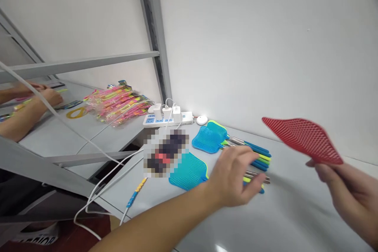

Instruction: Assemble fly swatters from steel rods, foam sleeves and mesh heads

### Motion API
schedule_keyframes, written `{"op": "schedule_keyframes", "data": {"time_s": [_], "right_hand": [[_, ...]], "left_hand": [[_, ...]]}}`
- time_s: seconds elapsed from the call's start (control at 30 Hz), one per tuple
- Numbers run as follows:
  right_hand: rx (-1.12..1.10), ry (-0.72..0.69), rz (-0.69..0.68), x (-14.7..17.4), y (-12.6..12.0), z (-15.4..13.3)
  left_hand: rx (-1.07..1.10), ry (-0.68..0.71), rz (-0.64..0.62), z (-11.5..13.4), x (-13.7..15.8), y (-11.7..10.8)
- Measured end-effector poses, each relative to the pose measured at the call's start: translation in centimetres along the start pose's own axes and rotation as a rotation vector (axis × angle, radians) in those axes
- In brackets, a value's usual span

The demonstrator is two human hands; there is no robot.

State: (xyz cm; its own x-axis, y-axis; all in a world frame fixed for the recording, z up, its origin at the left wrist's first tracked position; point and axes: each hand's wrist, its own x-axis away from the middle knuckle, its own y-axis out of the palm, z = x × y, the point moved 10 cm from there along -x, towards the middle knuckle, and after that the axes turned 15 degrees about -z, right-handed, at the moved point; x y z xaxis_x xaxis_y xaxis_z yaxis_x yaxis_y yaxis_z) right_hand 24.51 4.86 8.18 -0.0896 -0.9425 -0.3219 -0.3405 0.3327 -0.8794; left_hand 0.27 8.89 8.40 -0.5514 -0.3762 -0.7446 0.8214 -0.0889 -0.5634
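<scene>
My right hand (348,197) pinches a red fly swatter (307,138) near the base of its mesh head. The head is raised above the table at the right; its handle does not show. Over a bundle of swatters, my left hand (234,177) is open, fingers curved and thumb apart, with nothing seen in its grasp. Beneath and beside it lie blue fly swatters (208,140) with metal rods and blue or yellow-green grips (261,157). Nearer to me, a teal swatter head (189,171) points left, its rod partly hidden by my left hand.
A white power strip (186,118) with several chargers stands by the wall, beside a round white case (202,120). White cables (109,183) cross a grey frame (85,165). On the neighbouring table are bagged pink and yellow items (118,102) and another person's hands (51,96).
</scene>
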Motion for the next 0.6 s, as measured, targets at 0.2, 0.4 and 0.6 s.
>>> {"op": "schedule_keyframes", "data": {"time_s": [0.2,0.4,0.6], "right_hand": [[-0.2,-0.208,-0.449,2.7,6.5,-3.8],[-0.112,-0.355,-0.307,2.9,6.3,-5.3],[0.14,-0.471,0.001,3.8,3.5,-6.4]], "left_hand": [[0.055,-0.101,0.039,-2.3,0.0,-1.0],[0.336,-0.389,-0.098,-4.1,0.8,1.6],[0.906,-0.763,0.05,-5.8,2.4,3.8]]}}
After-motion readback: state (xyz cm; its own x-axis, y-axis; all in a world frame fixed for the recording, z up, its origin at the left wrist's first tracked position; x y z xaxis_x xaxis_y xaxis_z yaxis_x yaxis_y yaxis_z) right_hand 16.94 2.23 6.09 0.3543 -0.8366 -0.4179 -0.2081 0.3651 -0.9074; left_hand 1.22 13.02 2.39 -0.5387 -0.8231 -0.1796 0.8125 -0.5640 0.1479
